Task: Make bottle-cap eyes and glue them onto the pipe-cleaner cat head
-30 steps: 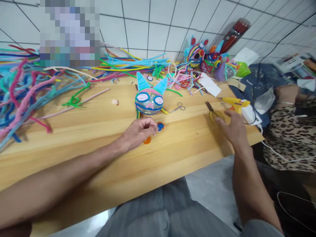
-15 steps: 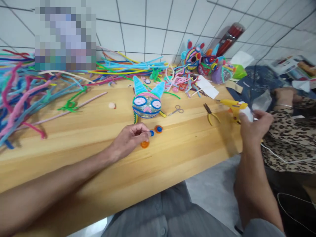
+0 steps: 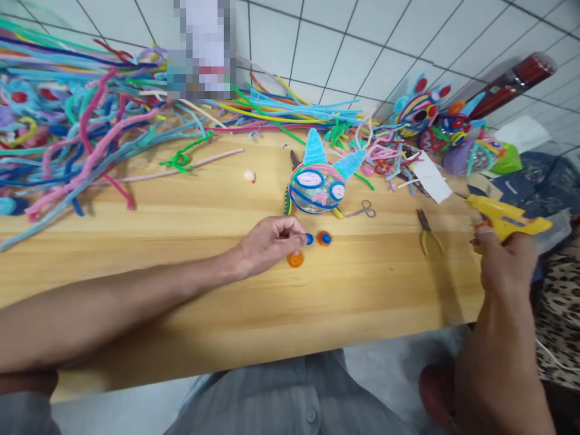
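My left hand (image 3: 276, 243) is closed in a pinch on a small blue pipe-cleaner coil (image 3: 309, 238), just above the table. Close to those fingertips lie a flat orange coil (image 3: 295, 260) and an orange coil with a blue centre (image 3: 324, 238). My right hand (image 3: 507, 257) grips the handle of a yellow glue gun (image 3: 510, 219), its nozzle pointing left. Behind the coils stands a clear round figure (image 3: 317, 192) wrapped in pipe cleaners, with light-blue pointed ears and blue-rimmed white eyes.
Small scissors (image 3: 364, 209) and yellow-handled pliers (image 3: 429, 232) lie on the wooden table (image 3: 226, 308). Tangled pipe cleaners (image 3: 99, 127) fill the left and back. Several finished figures (image 3: 417, 115) stand by the tiled wall, near a white card (image 3: 430, 175). Leopard-print cloth (image 3: 559, 290) is at right.
The view has swung, so the table things sit farther right. My right hand has its fingers round the glue gun's handle; a white part beside it no longer shows. The left pinch is unchanged.
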A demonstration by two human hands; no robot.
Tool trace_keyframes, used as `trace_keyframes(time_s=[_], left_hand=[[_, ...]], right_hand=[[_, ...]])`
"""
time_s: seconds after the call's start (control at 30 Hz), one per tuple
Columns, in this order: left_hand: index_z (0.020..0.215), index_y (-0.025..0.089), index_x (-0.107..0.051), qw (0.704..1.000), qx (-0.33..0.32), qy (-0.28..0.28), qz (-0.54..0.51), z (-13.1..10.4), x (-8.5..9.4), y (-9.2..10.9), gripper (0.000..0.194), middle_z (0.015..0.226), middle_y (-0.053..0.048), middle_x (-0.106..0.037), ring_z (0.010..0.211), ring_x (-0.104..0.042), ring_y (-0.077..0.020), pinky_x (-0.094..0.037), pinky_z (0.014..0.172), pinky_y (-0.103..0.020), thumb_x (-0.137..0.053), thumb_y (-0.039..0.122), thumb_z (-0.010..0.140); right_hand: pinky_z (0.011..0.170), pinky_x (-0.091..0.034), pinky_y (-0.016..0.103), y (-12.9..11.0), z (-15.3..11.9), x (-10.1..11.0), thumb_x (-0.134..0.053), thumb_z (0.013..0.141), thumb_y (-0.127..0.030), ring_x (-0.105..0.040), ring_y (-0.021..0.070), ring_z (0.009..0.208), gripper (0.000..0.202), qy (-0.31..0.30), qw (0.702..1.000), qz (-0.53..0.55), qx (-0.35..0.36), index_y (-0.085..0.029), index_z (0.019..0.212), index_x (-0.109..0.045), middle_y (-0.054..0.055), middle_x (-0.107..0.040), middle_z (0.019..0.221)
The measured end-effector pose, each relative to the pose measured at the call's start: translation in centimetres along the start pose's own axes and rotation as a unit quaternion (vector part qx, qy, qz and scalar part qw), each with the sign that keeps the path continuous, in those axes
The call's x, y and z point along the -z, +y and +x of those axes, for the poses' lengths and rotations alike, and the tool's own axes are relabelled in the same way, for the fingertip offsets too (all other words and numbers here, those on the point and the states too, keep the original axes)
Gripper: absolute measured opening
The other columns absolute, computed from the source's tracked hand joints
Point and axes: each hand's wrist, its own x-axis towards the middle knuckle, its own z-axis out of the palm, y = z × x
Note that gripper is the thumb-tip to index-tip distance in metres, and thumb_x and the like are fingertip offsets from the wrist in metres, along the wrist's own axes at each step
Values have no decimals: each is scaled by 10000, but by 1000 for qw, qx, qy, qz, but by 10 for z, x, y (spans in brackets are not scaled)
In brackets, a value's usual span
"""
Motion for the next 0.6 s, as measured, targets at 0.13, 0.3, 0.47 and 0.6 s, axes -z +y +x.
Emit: trace_keyframes(time_s=[0.13,0.3,0.47,0.6], left_hand=[[754,177,-626,1000,1,5,-10,2,0,0,223,644,30,-603,576,-545,-93,-446,563,-209,-763,345,808],[762,174,-632,1000,10,12,-9,1,-1,0,211,652,26,-603,576,-527,-91,-424,561,-210,-741,348,811],[753,179,-606,1000,5,11,-28,1,-1,-1,227,632,44,-560,561,-504,-84,-402,550,-204,-749,345,812],[802,170,-641,999,13,2,-33,1,0,0,175,656,33,-591,577,-527,-88,-414,556,-203,-740,313,827]], right_hand=[[583,-462,373,-71,-49,6,-901,586,-346,-564,199,601,271,-78,991,104,-18,-245,713,-683,24,-678,708],[533,-548,351,-141,-99,-11,-932,576,-471,-676,247,615,347,-205,961,174,59,-234,687,-703,52,-743,697],[459,-528,339,-152,-110,-34,-827,702,-463,-677,244,536,246,-246,951,147,119,-253,725,-700,30,-726,642],[519,-544,357,-133,-112,-52,-768,763,-345,-682,249,550,148,-249,949,129,143,-243,708,-675,31,-709,628]])
